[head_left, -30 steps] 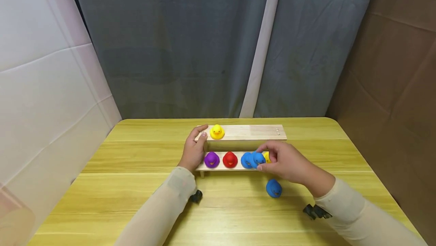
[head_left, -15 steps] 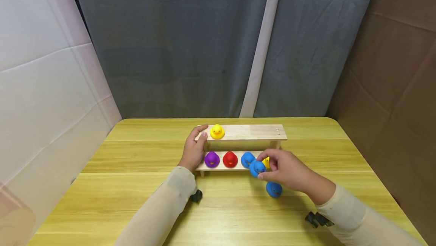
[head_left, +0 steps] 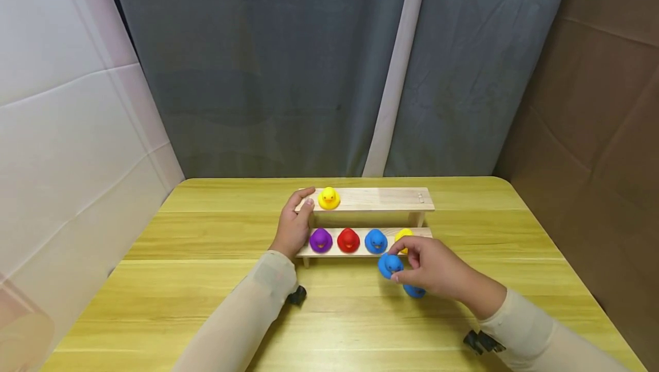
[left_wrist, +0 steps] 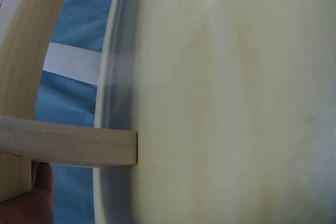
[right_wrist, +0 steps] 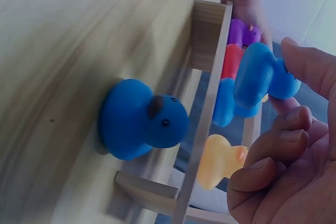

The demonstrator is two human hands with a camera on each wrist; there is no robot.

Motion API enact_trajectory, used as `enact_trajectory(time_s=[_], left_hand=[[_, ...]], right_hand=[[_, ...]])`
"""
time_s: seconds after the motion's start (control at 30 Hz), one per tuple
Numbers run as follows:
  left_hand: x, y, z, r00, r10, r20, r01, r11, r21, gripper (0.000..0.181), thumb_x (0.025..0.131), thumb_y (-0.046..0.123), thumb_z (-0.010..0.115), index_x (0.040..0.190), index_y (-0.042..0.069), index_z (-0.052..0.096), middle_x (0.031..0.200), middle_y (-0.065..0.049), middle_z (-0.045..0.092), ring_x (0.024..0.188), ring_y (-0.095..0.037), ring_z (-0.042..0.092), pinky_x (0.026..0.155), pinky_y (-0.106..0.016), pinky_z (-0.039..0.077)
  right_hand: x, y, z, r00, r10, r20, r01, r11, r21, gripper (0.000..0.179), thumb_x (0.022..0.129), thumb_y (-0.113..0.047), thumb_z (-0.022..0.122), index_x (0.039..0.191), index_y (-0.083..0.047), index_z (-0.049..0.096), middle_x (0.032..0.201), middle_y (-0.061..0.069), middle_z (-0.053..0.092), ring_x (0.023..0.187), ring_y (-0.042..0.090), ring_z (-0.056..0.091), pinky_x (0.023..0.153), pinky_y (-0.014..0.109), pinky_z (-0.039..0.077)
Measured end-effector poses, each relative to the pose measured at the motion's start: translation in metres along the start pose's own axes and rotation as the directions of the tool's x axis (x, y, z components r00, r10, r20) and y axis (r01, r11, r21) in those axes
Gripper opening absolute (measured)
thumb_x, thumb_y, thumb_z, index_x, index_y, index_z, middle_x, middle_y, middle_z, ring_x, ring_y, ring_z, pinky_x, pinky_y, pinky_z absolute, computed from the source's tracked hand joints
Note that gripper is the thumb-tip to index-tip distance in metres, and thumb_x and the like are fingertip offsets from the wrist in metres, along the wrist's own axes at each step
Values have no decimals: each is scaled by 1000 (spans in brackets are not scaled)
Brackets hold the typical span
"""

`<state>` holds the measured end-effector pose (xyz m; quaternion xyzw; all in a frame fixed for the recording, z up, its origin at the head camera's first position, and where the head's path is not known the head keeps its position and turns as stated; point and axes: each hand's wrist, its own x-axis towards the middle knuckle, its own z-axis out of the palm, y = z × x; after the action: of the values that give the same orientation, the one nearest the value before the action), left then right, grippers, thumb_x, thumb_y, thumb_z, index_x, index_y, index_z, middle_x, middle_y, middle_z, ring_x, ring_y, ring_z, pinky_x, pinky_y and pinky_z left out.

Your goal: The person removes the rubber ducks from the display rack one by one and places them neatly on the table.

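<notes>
In my right hand (head_left: pixel 435 266) a blue rubber duck (head_left: pixel 389 266) is pinched between thumb and fingers, just in front of the lower step. A second blue duck (right_wrist: pixel 139 119) sits on the table below it, partly hidden by that hand in the head view. My left hand (head_left: pixel 293 223) grips the left end of the two-step wooden rack (head_left: pixel 376 199), thumb and index finger on either side. Along the lower step stand a purple duck (head_left: pixel 321 240), a red duck (head_left: pixel 348 240), a blue duck (head_left: pixel 376 241) and a yellow duck (head_left: pixel 404 239). Another yellow duck (head_left: pixel 328 198) is on the upper step.
The rack stands on a wood-grain table (head_left: pixel 206 280), towards its far edge. A grey curtain (head_left: pixel 268 74) hangs behind, with a white cloth (head_left: pixel 77 103) at the left and a brown one (head_left: pixel 592 120) at the right.
My right hand has drawn the held blue duck off the lower step, towards me and down over the table-side duck. The left hand stays on the rack.
</notes>
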<state>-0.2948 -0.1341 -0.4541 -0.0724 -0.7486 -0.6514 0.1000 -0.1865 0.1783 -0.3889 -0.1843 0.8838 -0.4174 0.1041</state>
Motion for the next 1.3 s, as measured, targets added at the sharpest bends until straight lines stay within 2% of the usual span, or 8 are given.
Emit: enact_trajectory(time_s=[0.17, 0.4, 0.73, 0.87, 0.93, 1.07, 1.17, 1.3], left_hand=[[0, 1, 1, 1000, -8, -8, 8, 1000, -19, 35, 111, 21, 49, 145, 17, 60, 122, -19, 60, 96, -32, 53, 109, -39, 40], [0, -1, 0, 1000, 12, -9, -12, 1000, 1, 35, 111, 22, 50, 144, 17, 61, 147, -11, 57, 130, -22, 50, 124, -45, 32], [1, -2, -1, 1000, -1, 2, 1, 1000, -14, 38, 112, 23, 49, 147, 11, 58, 136, -15, 58, 120, -24, 51, 122, -46, 33], [1, -2, 0, 1000, 10, -2, -10, 1000, -5, 39, 112, 22, 49, 148, 10, 57, 146, -13, 56, 128, -23, 50, 124, -47, 32], [1, -1, 0, 1000, 14, -3, -14, 1000, -2, 38, 111, 21, 49, 147, 11, 58, 142, -18, 58, 125, -26, 52, 123, -48, 32], [0, 0, -1, 1000, 7, -9, -7, 1000, 7, 36, 111, 22, 50, 145, 16, 60, 143, -16, 58, 127, -27, 53, 124, -47, 32], [0, 0, -1, 1000, 9, -9, -8, 1000, 21, 36, 111, 24, 50, 144, 17, 61, 151, -10, 55, 139, -25, 49, 126, -48, 30], [0, 0, -1, 1000, 18, -2, -18, 1000, 23, 37, 111, 25, 50, 146, 14, 60, 154, -10, 54, 146, -28, 46, 127, -49, 28]], right_hand=[[-1, 5, 5, 1000, 9, 16, -9, 1000, -15, 29, 85, -19, 89, 109, -13, 73, 66, -3, 46, 59, 12, 43, 53, 24, 35], [-2, 10, 12, 1000, 0, 4, 0, 996, -85, 32, 82, -23, 92, 108, -16, 74, 68, -3, 49, 62, 12, 46, 55, 25, 39], [0, 16, 22, 1000, 7, -8, -9, 973, -229, 33, 80, -25, 94, 108, -23, 76, 67, -5, 51, 64, 11, 48, 59, 25, 39], [0, 19, 24, 1000, -6, -1, 5, 968, -249, 33, 80, -26, 94, 107, -23, 76, 66, -5, 52, 64, 10, 48, 59, 25, 39], [1, 20, 26, 1000, -12, 3, 12, 965, -263, 33, 80, -27, 94, 108, -22, 76, 66, -5, 52, 63, 10, 48, 59, 25, 39], [1, 22, 29, 1000, -30, 3, 29, 949, -313, 34, 80, -29, 94, 108, -23, 76, 65, -8, 53, 63, 8, 48, 59, 25, 40], [1, 21, 31, 999, -44, -2, 41, 936, -349, 34, 79, -31, 94, 107, -25, 76, 64, -10, 52, 62, 7, 47, 59, 26, 40], [0, 19, 33, 998, -60, -4, 54, 924, -378, 33, 79, -31, 94, 106, -25, 76, 67, -12, 55, 63, 7, 47, 62, 26, 40]])
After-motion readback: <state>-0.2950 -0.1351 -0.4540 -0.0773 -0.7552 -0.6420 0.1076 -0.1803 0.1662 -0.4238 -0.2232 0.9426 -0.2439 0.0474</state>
